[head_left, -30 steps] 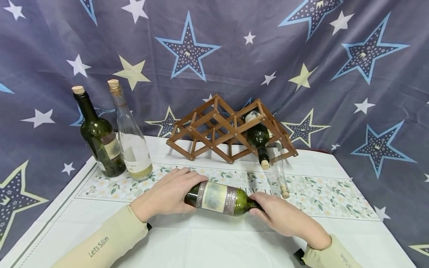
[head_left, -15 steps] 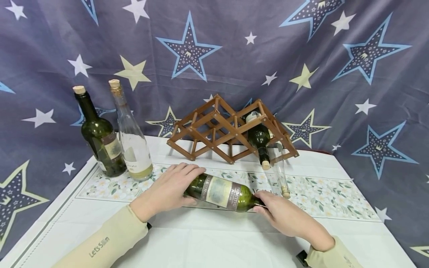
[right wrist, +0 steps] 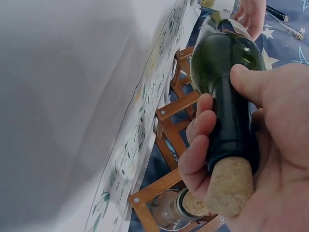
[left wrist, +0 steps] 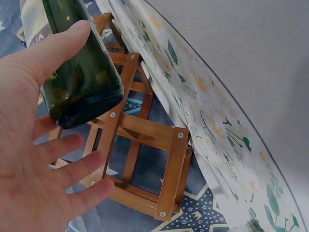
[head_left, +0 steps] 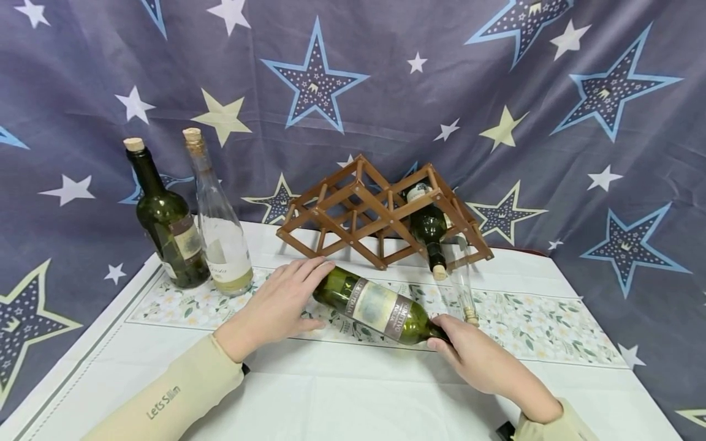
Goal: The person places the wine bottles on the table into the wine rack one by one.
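A green wine bottle (head_left: 377, 308) with a cream and brown label slants in front of the wooden rack, base up to the left. My right hand (head_left: 477, 358) grips its neck; in the right wrist view the fingers and thumb wrap the dark neck behind a cork (right wrist: 230, 186). At the base is my left hand (head_left: 276, 309), fingertips touching its far edge and thumb held apart in the head view. The left wrist view shows that hand's fingers (left wrist: 79, 169) spread loosely beyond the base, with the thumb lying across the bottle's side.
Behind stands a folding wooden wine rack (head_left: 352, 242). Its right side holds a dark corked bottle (head_left: 428, 225) and a slim clear bottle (head_left: 461, 278). At left, a green bottle (head_left: 165, 214) and a clear bottle (head_left: 223, 245) stand upright on a flowered runner (head_left: 524, 324).
The green bottle has moved up and right toward the rack, tilting more, with the right hand on its neck. The left hand has followed its base slightly, its grip loosening.
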Demonstrator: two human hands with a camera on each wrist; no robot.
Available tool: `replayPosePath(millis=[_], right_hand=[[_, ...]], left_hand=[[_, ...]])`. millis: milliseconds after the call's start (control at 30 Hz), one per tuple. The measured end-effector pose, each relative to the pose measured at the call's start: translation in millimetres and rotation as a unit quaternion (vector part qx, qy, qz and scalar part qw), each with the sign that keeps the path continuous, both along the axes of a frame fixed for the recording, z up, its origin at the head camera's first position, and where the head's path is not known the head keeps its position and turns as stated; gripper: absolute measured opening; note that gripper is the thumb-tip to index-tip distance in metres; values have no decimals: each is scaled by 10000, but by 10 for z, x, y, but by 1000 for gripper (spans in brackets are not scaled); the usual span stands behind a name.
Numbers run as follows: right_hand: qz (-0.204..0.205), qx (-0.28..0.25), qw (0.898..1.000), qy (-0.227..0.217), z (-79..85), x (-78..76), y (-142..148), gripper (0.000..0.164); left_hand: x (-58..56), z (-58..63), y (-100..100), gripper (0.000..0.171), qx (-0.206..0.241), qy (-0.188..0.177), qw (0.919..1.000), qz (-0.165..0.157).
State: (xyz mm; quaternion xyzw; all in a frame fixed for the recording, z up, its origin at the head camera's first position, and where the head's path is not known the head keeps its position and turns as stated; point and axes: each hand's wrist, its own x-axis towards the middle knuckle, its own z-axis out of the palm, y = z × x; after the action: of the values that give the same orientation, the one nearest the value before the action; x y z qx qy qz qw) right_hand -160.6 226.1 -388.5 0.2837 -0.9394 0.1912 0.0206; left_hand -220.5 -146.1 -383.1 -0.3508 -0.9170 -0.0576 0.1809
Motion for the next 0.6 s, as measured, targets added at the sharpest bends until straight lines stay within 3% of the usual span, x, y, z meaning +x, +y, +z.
replayPosePath(millis=[600], right_hand=[[-641, -211, 9967, -441, 27, 77, 104, 33]], left_hand=[[-1, -19, -6, 113, 85, -47, 9996, 276]])
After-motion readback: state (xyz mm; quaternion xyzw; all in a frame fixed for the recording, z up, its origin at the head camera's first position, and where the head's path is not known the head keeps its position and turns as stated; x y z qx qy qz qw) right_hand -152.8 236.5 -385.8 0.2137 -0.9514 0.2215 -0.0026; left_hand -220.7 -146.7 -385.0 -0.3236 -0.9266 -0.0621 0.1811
